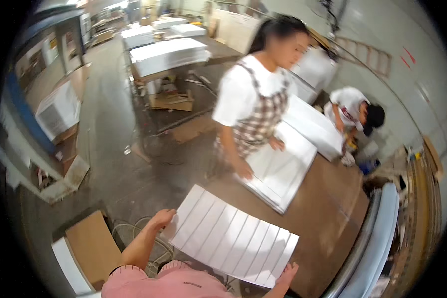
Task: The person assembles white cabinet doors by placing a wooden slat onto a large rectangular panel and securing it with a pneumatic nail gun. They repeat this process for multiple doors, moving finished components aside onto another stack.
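A broad white sheet (228, 233), crossed by several parallel grey lines, hangs in front of me between both hands. At its left end my left hand (163, 218) is closed on the edge. My right hand (288, 272) grips the lower right corner, fingers at the rim. The sheet slants down to the right and its far right part lies over the brown table (328, 208). Beyond it, a stack of white sheets (278, 164) rests on that table, with a co-worker's two hands on it.
A co-worker in a checked apron (258, 104) stands across from me; another person (352, 107) bends at the far right. A pale blue roll (372, 238) borders the table's right side. Cardboard (92, 246) and cables (156, 248) lie at lower left. White stacks (169, 54) stand farther back.
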A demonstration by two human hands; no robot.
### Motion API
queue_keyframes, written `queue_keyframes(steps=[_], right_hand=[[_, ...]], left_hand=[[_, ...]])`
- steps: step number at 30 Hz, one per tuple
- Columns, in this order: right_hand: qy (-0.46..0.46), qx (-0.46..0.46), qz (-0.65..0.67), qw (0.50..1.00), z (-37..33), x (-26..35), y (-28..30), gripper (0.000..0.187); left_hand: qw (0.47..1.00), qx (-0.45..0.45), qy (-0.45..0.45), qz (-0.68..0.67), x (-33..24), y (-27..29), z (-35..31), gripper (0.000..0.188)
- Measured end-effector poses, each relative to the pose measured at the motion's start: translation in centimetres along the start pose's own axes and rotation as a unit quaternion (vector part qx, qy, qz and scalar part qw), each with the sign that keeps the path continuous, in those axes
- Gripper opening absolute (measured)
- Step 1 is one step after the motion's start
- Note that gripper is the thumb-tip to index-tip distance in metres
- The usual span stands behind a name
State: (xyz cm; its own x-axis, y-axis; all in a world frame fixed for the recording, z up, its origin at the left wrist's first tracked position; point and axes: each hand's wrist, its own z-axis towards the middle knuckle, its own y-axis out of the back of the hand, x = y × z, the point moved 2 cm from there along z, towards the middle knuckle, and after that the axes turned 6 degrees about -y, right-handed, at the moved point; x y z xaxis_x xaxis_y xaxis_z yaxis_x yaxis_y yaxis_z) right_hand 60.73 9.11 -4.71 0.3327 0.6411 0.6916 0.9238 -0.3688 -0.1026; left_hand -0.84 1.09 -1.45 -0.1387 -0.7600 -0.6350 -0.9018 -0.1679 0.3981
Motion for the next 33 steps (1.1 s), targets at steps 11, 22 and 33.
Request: queue_keyframes(steps=[11, 22, 33], right_hand=[[0.013, 0.195, -0.157, 0.968, 3.1, -10.9, -41.4, 0.076], [-0.008, 0.331, -0.28, 0.901, 1.3, -21.3, -83.4, 0.066], [0.011, 0.452, -0.329, 0.829, -9.6, -33.4, -129.8, 0.057]], left_hand=[[0.955, -0.221, 0.066, -0.185, 27.7, 27.8, 0.9, 0.061], [0.845, -0.345, -0.117, -0.392, 28.8, 50.8, -3.6, 0.045], [0.672, -0.458, -0.104, -0.573, 27.0, 73.8, 6.4, 0.042]])
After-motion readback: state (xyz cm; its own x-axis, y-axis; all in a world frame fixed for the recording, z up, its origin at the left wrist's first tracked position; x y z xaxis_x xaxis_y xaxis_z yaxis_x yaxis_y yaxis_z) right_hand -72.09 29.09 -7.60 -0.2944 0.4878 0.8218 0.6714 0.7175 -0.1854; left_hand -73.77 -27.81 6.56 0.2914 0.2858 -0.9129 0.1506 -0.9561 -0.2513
